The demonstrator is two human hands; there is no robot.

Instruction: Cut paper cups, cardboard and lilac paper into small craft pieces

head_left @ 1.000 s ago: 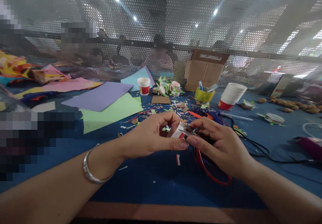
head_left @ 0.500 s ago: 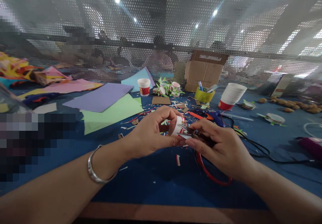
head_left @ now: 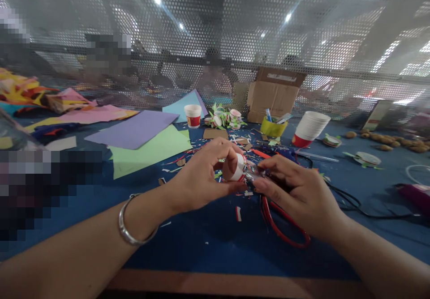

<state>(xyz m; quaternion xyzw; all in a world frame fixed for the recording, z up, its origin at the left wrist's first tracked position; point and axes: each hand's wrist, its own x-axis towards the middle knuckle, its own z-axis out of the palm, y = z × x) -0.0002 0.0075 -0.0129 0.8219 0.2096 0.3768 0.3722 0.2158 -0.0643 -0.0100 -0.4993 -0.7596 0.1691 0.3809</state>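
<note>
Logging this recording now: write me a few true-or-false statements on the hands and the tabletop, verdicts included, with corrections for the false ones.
1. The left hand holds a white-and-red paper piece. True.
2. Both wrists are bare. False: a silver bracelet circles the left one.
3. The right hand holds scissors. True.
4. No sheets of paper overlap. False: the purple sheet lies partly over the green sheet.
5. The stack of cups stands right of the yellow pen pot. True.
</note>
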